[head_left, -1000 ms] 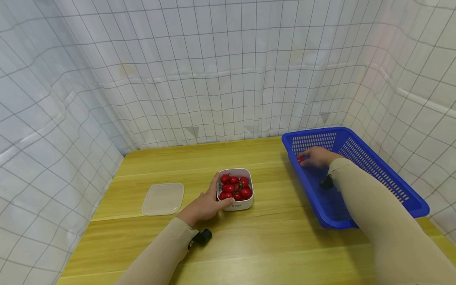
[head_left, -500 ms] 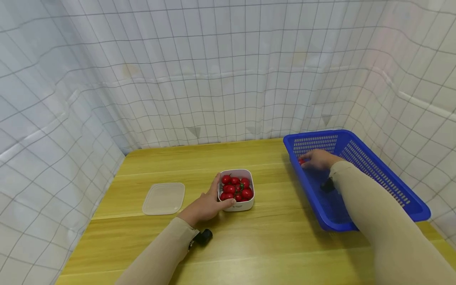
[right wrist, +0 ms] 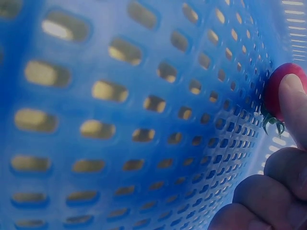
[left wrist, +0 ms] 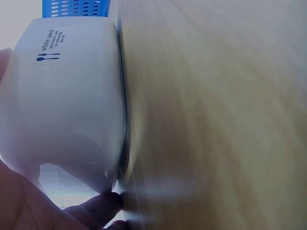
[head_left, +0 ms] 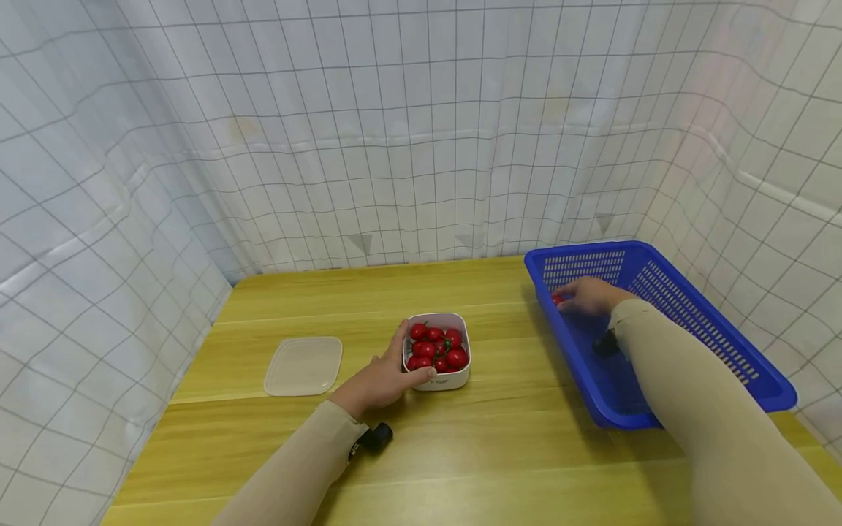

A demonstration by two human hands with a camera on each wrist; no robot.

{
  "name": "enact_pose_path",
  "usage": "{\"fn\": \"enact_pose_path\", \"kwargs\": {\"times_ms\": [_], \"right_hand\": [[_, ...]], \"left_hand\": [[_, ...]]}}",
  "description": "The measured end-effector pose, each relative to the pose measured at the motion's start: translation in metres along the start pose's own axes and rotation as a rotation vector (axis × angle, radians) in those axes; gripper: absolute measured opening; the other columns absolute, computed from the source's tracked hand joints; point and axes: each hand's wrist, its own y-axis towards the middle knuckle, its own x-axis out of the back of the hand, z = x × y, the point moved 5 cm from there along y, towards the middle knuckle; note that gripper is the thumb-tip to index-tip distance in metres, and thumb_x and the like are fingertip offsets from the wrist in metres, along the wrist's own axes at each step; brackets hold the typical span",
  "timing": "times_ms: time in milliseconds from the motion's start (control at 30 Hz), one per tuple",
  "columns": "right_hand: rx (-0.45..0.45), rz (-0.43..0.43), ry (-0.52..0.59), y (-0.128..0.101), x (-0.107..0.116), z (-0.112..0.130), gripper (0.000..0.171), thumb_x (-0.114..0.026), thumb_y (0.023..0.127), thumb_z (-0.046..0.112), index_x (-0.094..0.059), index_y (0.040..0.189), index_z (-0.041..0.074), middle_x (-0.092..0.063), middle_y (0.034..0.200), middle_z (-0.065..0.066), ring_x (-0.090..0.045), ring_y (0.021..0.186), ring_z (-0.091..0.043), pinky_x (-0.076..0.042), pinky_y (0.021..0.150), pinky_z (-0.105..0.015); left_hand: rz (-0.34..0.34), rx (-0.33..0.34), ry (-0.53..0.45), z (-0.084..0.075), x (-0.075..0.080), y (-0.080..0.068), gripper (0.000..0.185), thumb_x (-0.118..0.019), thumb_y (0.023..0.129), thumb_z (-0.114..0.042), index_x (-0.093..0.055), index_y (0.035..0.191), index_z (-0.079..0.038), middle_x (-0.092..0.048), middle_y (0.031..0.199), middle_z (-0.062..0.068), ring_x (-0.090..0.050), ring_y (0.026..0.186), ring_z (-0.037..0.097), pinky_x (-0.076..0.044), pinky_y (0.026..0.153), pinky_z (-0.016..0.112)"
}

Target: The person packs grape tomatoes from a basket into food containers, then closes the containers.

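The right hand (head_left: pixel 592 296) has stayed in the blue basket (head_left: pixel 710 321), fingers (right wrist: pixel 293 108) now pinching one red tomato (right wrist: pixel 280 88). The left hand (head_left: pixel 381 376) still curls round the white box (head_left: pixel 437 376) of tomatoes on the counter (head_left: pixel 500 438). Nothing much moved.

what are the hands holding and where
Left hand grips the tub by its near-left corner; right hand pinches a tomato by its side.

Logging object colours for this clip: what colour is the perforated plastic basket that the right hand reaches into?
Blue: the perforated plastic basket shows best in the head view.
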Motion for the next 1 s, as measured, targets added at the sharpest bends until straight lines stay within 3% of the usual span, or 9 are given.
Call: {"fn": "enact_pose_path", "kwargs": {"times_ms": [267, 700, 1000], "right_hand": [[0.0, 0.008, 0.011, 0.0013, -0.0012, 0.0012, 0.044, -0.064, 0.105, 0.023, -0.063, 0.143, 0.003, -0.067, 0.138, -0.024, -0.06, 0.13, -0.044, -0.044, 0.113, -0.064], [0.001, -0.006, -0.005, 0.0005, -0.001, 0.003, 0.043, -0.063, 0.105, 0.022, -0.064, 0.142, 0.001, -0.069, 0.132, -0.023, -0.063, 0.117, -0.036, -0.047, 0.109, -0.062], [-0.012, -0.001, -0.008, 0.0004, -0.002, 0.0032, 0.045, -0.062, 0.105, 0.023, -0.062, 0.144, 0.001, -0.066, 0.137, -0.026, -0.062, 0.126, -0.044, -0.045, 0.112, -0.064]], "left_hand": [[0.0, -0.01, 0.005, -0.0004, 0.0006, -0.0003, 0.113, -0.066, 0.095, -0.061, 0.008, 0.17, -0.025, -0.022, 0.174, 0.018, -0.035, 0.149, 0.059, 0.0, 0.13, 0.067], [0.0, -0.01, 0.006, -0.001, 0.0005, 0.0002, 0.113, -0.066, 0.095, -0.061, 0.008, 0.17, -0.023, -0.022, 0.174, 0.02, -0.036, 0.149, 0.058, -0.001, 0.13, 0.066], [0.006, -0.016, 0.004, -0.0027, 0.0008, -0.0017, 0.112, -0.065, 0.096, -0.06, 0.009, 0.17, -0.021, -0.023, 0.174, 0.021, -0.038, 0.149, 0.058, -0.001, 0.13, 0.066]]}}
